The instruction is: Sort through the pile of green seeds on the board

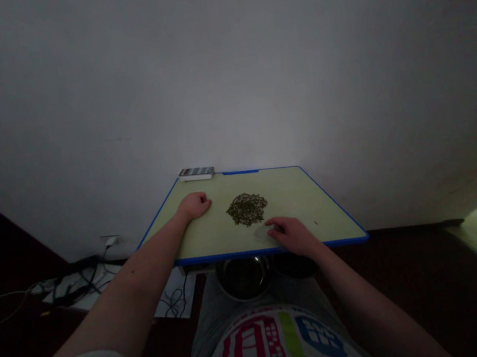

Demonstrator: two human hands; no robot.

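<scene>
A loose pile of small brown-green dried bits [247, 209], like seeds or dried leaves, lies spread on the pale, blue-edged table [283, 187]. Left of the pile, my left hand [195, 205] rests on the table in a loose fist; nothing shows in it. Just below the pile's right side, my right hand [287, 233] is closed in a pinch. From its fingertips a thin, see-through thing with a curved outline [262, 231] reaches left, near the tabletop. Its exact kind is too faint to make out.
A phone-like device [197, 173] on a white base stands at the table's back left corner, by the wall. A metal bowl [244, 277] and a dark container [295, 265] are below the front edge, over my lap. One stray bit [316, 223] lies right. Cables [175, 302] trail at left.
</scene>
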